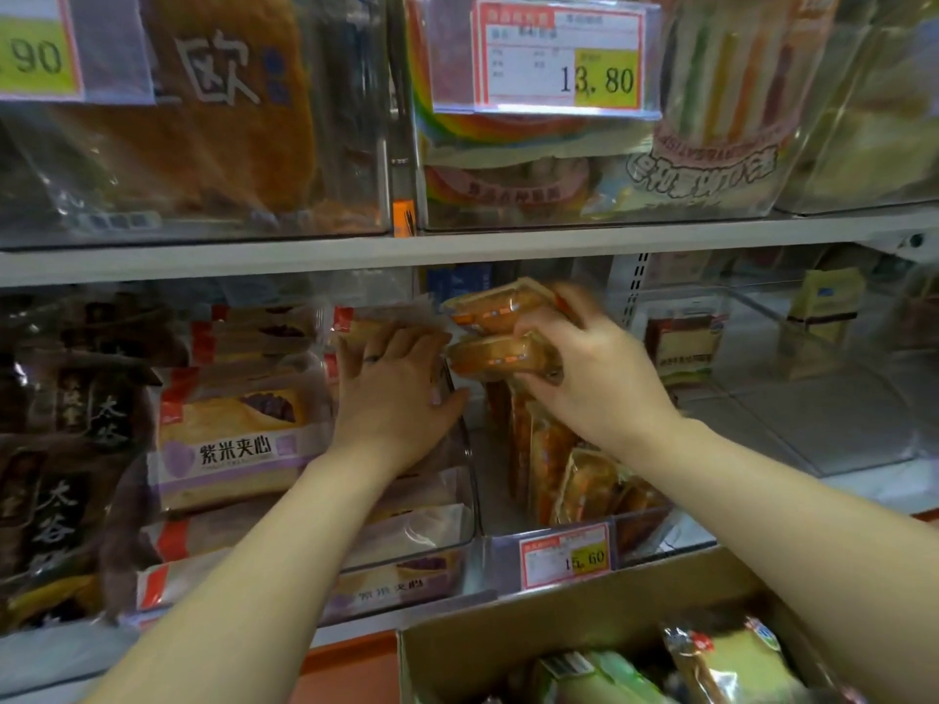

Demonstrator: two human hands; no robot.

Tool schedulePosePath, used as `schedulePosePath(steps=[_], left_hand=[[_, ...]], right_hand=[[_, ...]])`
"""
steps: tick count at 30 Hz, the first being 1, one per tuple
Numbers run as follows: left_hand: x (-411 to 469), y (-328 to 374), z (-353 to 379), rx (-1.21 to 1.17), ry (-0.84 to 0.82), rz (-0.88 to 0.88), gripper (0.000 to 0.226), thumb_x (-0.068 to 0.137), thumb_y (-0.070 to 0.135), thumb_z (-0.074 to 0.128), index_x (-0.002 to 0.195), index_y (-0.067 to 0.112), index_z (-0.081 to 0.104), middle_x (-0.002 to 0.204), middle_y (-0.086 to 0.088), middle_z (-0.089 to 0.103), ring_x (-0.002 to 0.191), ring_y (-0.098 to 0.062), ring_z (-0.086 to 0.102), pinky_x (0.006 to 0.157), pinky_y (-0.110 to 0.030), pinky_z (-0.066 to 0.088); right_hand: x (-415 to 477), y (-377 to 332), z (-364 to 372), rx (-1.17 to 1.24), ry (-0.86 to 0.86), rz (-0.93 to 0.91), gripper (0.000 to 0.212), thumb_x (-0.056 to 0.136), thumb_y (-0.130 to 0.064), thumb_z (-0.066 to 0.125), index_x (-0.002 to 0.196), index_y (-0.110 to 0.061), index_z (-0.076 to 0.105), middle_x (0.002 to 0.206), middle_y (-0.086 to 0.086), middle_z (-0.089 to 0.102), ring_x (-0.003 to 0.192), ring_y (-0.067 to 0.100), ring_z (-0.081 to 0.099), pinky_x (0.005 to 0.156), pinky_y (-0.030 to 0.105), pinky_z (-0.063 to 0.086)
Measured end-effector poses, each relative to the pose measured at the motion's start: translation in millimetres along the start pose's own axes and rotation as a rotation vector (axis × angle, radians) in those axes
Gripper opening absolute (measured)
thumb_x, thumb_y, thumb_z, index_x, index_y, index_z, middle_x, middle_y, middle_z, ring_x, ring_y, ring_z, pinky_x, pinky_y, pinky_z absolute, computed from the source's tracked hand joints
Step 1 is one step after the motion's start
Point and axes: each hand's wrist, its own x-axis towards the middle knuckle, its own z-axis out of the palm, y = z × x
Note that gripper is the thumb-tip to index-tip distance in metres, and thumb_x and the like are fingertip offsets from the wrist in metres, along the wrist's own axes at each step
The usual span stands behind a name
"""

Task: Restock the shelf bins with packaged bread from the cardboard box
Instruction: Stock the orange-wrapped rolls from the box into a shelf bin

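Note:
My right hand [584, 368] grips two orange-brown bread packs [495, 332], stacked one over the other, above a clear shelf bin [554, 530] that holds several upright orange packs [564, 470]. My left hand [401, 383] lies flat with straight fingers on the purple-rice bread packs [233, 439] in the clear bin [467, 470] to the left, at its right wall. The open cardboard box [508, 632] sits at the bottom right with green and yellow wrapped packs [731, 663] inside.
A grey shelf board [457, 249] runs just above my hands. Upper bins hold large brown loaves [203, 119] and rainbow cake packs [508, 139] behind a price tag [559, 58]. Dark bread bags [56, 424] stand at the left. A mostly bare clear bin [813, 398] lies to the right.

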Motion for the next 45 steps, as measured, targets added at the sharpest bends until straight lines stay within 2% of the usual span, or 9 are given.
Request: schedulePosePath(steps=[8, 12, 18, 21, 25, 33, 36, 40, 45], left_hand=[[-1.0, -3.6, -0.9, 0.021, -0.029, 0.024, 0.059, 0.085, 0.062, 0.046, 0.137, 0.035, 0.045, 0.148, 0.009, 0.036, 0.142, -0.021, 0.02, 0.115, -0.054, 0.009], [-1.3, -1.6, -3.9, 0.038, -0.058, -0.009, 0.058, 0.085, 0.06, 0.05, 0.137, 0.035, 0.044, 0.151, 0.008, 0.031, 0.142, -0.021, 0.021, 0.115, -0.05, 0.004], [5.4, -2.1, -7.9, -0.004, -0.094, 0.013, 0.071, 0.079, 0.063, 0.054, 0.142, 0.034, 0.038, 0.151, 0.006, 0.03, 0.142, -0.022, 0.022, 0.116, -0.054, 0.012], [9.9, -5.4, -7.5, -0.056, -0.08, 0.005, 0.071, 0.076, 0.067, 0.055, 0.136, 0.031, 0.045, 0.148, 0.005, 0.034, 0.141, -0.022, 0.025, 0.115, -0.051, 0.017], [10.8, -10.6, -4.6, -0.111, -0.06, 0.014, 0.083, 0.067, 0.074, 0.042, 0.139, 0.033, 0.043, 0.146, 0.004, 0.039, 0.138, -0.022, 0.03, 0.112, -0.051, 0.027], [14.6, -15.6, 3.2, -0.074, -0.07, 0.006, 0.075, 0.078, 0.067, 0.056, 0.143, 0.035, 0.037, 0.148, 0.01, 0.033, 0.141, -0.019, 0.023, 0.115, -0.052, 0.017], [14.4, -15.3, 1.7, -0.083, -0.071, 0.01, 0.078, 0.074, 0.071, 0.05, 0.143, 0.034, 0.039, 0.147, 0.011, 0.034, 0.141, -0.018, 0.024, 0.115, -0.053, 0.016], [14.3, -14.7, 0.2, -0.025, -0.062, 0.027, 0.071, 0.08, 0.069, 0.05, 0.142, 0.037, 0.038, 0.148, 0.012, 0.032, 0.14, -0.018, 0.025, 0.116, -0.052, 0.011], [17.5, -9.1, -0.5, -0.046, -0.043, 0.049, 0.065, 0.083, 0.056, 0.057, 0.141, 0.034, 0.039, 0.148, 0.006, 0.034, 0.14, -0.023, 0.026, 0.114, -0.055, 0.017]], right_hand=[[3.0, 9.5, -12.8, -0.077, -0.143, -0.055, 0.035, 0.073, -0.019, 0.076, 0.106, -0.02, 0.063, 0.117, 0.006, 0.056, 0.09, 0.03, 0.064, 0.069, 0.04, 0.057], [17.9, 4.5, -3.0, -0.077, -0.412, -0.125, 0.043, 0.081, -0.019, 0.068, 0.121, -0.029, 0.054, 0.136, 0.0, 0.043, 0.113, 0.02, 0.052, 0.084, 0.032, 0.05], [50.3, 4.1, 14.8, -0.075, -0.603, -0.122, 0.046, 0.084, -0.012, 0.064, 0.126, -0.026, 0.052, 0.136, -0.004, 0.039, 0.117, 0.019, 0.045, 0.094, 0.034, 0.045], [60.5, 7.2, 34.3, -0.009, -0.594, -0.14, 0.059, 0.085, -0.005, 0.063, 0.138, -0.023, 0.045, 0.142, -0.002, 0.038, 0.126, 0.019, 0.042, 0.101, 0.027, 0.039], [72.9, 19.1, 55.9, 0.052, -0.523, -0.191, 0.053, 0.083, -0.001, 0.064, 0.13, -0.022, 0.054, 0.131, 0.0, 0.05, 0.118, 0.017, 0.049, 0.093, 0.02, 0.036], [82.4, 21.9, 92.4, -0.094, -0.683, -0.098, 0.034, 0.092, -0.021, 0.057, 0.126, -0.019, 0.052, 0.122, 0.006, 0.056, 0.102, 0.02, 0.055, 0.08, 0.025, 0.043], [80.7, 20.6, 97.4, -0.15, -0.679, -0.033, 0.054, 0.084, -0.023, 0.068, 0.133, -0.024, 0.044, 0.13, 0.003, 0.048, 0.114, 0.02, 0.051, 0.085, 0.028, 0.041], [77.3, 36.8, 76.3, 0.182, -0.631, 0.057, 0.084, 0.075, -0.043, 0.076, 0.145, -0.032, 0.031, 0.148, -0.002, 0.034, 0.131, 0.018, 0.038, 0.106, 0.033, 0.035], [75.8, 60.5, 63.6, 0.241, -0.461, 0.223, 0.042, 0.091, -0.024, 0.062, 0.131, -0.017, 0.054, 0.13, 0.005, 0.058, 0.113, 0.018, 0.056, 0.093, 0.028, 0.043]])
